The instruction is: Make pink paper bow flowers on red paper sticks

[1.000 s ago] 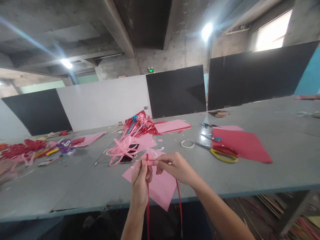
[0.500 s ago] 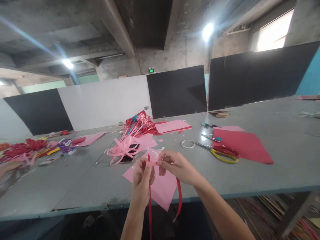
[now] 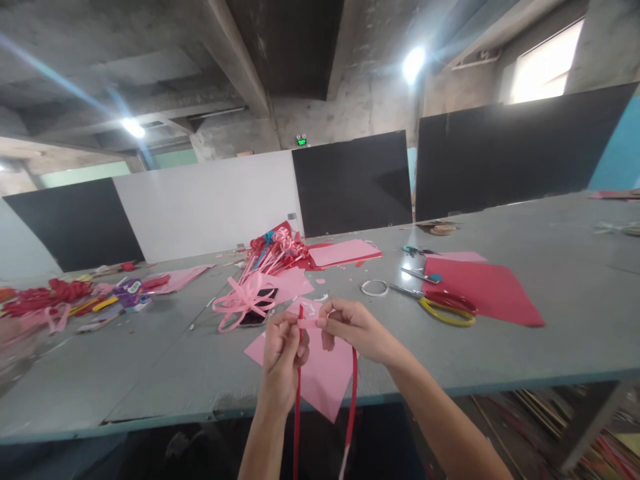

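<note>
My left hand (image 3: pixel 283 350) pinches a narrow red ribbon (image 3: pixel 297 420), whose short end pokes up above the fingers and whose long tail hangs past the table edge. A short pink strip (image 3: pixel 310 323) lies across the red ribbon and stretches to my right hand (image 3: pixel 354 330), whose thumb and finger are closed on its other end. From under the right hand hangs another red length (image 3: pixel 353 393), whitish at its lower end; whether both red lengths are one ribbon I cannot tell. Below both hands lies a pink sheet (image 3: pixel 325 383) with white scraps on it.
Left of the hands, a looped pink ribbon (image 3: pixel 244 303) partly covers a phone (image 3: pixel 257 319). Behind it is a pile of ribbon-wrapped sticks (image 3: pixel 277 250). To the right are a white ring (image 3: pixel 375 288), scissors (image 3: pixel 447 312) and a red sheet (image 3: pixel 485 290). A blurred co-worker's hand (image 3: pixel 13 337) is far left.
The pink strip between my hands now shows more of its length. The red length under my right hand hangs straighter and lower. The co-worker's hand at the far left has shifted.
</note>
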Demonstrator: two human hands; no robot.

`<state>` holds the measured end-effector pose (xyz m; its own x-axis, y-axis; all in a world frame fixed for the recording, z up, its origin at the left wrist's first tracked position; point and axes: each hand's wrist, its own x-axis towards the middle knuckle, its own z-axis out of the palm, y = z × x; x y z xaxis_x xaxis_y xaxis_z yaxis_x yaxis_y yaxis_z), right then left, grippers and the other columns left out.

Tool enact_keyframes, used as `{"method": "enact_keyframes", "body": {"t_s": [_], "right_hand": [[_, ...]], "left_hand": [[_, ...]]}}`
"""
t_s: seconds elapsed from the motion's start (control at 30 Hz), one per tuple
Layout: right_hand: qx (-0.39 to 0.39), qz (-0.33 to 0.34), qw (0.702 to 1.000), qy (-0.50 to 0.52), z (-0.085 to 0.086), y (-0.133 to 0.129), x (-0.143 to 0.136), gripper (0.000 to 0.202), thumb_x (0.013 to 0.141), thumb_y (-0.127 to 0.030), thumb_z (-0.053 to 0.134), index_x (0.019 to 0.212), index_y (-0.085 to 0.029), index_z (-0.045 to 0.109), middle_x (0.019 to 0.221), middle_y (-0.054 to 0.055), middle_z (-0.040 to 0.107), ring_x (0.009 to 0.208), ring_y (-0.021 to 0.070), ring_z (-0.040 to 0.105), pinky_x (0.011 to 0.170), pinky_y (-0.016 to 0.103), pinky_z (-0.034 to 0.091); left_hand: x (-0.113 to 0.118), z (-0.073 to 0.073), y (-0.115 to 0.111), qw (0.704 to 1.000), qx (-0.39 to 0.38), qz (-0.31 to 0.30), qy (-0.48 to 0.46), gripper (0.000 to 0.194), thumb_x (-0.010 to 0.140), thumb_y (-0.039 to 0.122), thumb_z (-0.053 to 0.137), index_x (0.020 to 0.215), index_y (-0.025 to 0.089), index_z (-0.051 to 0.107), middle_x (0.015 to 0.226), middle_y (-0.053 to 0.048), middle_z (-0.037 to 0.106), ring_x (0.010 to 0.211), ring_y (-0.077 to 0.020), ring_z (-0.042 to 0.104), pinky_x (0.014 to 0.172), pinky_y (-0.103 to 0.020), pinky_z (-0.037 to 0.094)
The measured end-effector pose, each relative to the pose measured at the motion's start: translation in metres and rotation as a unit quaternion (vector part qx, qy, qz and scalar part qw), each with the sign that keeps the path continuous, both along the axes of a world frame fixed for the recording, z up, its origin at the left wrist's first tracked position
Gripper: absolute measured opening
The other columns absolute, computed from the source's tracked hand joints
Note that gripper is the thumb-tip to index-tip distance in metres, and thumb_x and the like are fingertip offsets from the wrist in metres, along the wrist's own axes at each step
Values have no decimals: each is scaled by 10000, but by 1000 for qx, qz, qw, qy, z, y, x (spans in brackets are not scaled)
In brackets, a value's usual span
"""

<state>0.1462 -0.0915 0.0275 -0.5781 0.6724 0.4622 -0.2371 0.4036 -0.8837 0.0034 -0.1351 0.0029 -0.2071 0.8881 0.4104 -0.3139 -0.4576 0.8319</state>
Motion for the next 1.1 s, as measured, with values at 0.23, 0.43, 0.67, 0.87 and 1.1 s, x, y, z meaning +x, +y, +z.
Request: {"method": "enact_keyframes", "body": {"t_s": [0.23, 0.43, 0.67, 0.87, 1.1], "right_hand": [[8, -4, 1000, -13, 2, -1, 0, 250, 825, -420, 561, 793, -179, 500, 581, -25, 607, 534, 99, 578, 542, 220, 431], [11, -21, 1000, 1, 1, -5, -5, 233, 830, -403, 559, 787, -179, 510, 579, -23, 603, 541, 99, 579, 547, 218, 434], [50, -44, 998, 6, 2, -7, -11, 178, 845, -336, 554, 782, -173, 522, 587, -23, 591, 562, 96, 580, 552, 204, 427], [56, -60, 997, 1, -1, -6, -20, 189, 853, -346, 530, 768, -178, 509, 594, -22, 579, 562, 105, 588, 554, 217, 445], [84, -82, 993, -13, -3, -7, -24, 182, 869, -341, 494, 778, -183, 505, 603, -15, 595, 577, 109, 599, 566, 220, 452]], "left_hand": [[2, -2, 4, 1000, 13, 16, -13, 288, 729, 358, 674, 853, 219, 454, 569, 90, 333, 426, -18, 284, 385, -117, 195], [2, -2, 0, 999, -2, 5, -33, 273, 742, 380, 649, 862, 218, 466, 568, 90, 344, 420, -15, 277, 376, -108, 197], [4, -2, 2, 999, -10, 11, -48, 330, 684, 374, 717, 798, 189, 470, 512, 104, 326, 390, -5, 220, 358, -104, 173], [5, -9, 9, 999, 10, 25, -21, 353, 763, 469, 614, 711, 161, 449, 485, 89, 339, 390, -8, 240, 377, -113, 204], [2, -8, 6, 998, -10, 57, -12, 362, 714, 468, 665, 802, 195, 445, 478, 106, 364, 352, 0, 216, 352, -103, 177]]}}
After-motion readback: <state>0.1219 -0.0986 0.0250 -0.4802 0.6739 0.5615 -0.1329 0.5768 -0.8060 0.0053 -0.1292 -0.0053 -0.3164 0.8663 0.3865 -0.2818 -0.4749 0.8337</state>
